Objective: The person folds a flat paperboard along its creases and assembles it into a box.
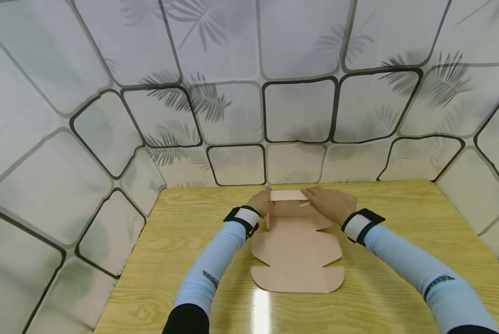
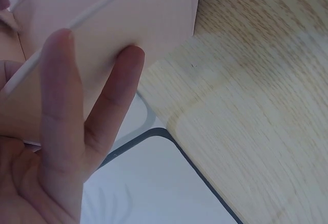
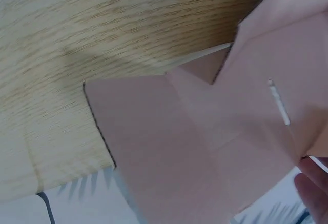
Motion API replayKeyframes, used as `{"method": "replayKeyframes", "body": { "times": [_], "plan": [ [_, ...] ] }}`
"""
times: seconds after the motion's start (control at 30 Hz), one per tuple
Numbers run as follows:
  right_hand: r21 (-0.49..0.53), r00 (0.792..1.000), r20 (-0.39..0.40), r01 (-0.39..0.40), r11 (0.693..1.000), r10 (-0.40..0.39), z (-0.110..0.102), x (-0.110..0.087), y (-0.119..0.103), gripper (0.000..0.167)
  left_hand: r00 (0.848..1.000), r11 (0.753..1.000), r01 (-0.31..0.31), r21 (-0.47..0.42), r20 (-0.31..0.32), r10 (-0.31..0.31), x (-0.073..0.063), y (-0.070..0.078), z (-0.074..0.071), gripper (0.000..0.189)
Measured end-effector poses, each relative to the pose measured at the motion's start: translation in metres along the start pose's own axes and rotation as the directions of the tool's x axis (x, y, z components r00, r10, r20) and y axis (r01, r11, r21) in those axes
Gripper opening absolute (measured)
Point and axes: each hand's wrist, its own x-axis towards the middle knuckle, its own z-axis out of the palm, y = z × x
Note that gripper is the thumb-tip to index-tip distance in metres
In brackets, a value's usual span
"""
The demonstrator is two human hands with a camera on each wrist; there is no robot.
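A partly folded pinkish-brown cardboard box (image 1: 295, 246) lies on the table, its rear panel raised and its front flaps flat. At the panel's left end my left hand (image 1: 261, 202) grips the cardboard. Two of its fingers (image 2: 115, 90) lie against the panel's outer face in the left wrist view, with another digit over the top edge. My right hand (image 1: 330, 204) holds the right end of the folded top strip (image 1: 289, 195). In the right wrist view, a side flap (image 3: 148, 131) spreads outward, and only a few fingertips (image 3: 313, 183) show at the lower right edge.
The wood-grain table (image 1: 182, 260) extends on both sides of the box. A pale patterned curtain (image 1: 299, 111) stands along the table's back edge and continues around the left and right sides.
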Motion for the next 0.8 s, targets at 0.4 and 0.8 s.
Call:
{"method": "replayKeyframes", "body": {
  "times": [0.4,0.8],
  "plan": [
    [0.249,0.944,-0.168,-0.238,0.939,0.284,0.014,-0.056,-0.017,0.045,1.000,0.999,0.005,-0.041,0.002,-0.005,0.005,0.000,0.002,0.049],
    [0.240,0.965,-0.115,-0.202,0.950,0.234,0.019,-0.050,-0.045,0.057,1.000,0.999,0.030,-0.013,0.005,-0.030,0.005,0.000,0.001,0.052]
  ]
}}
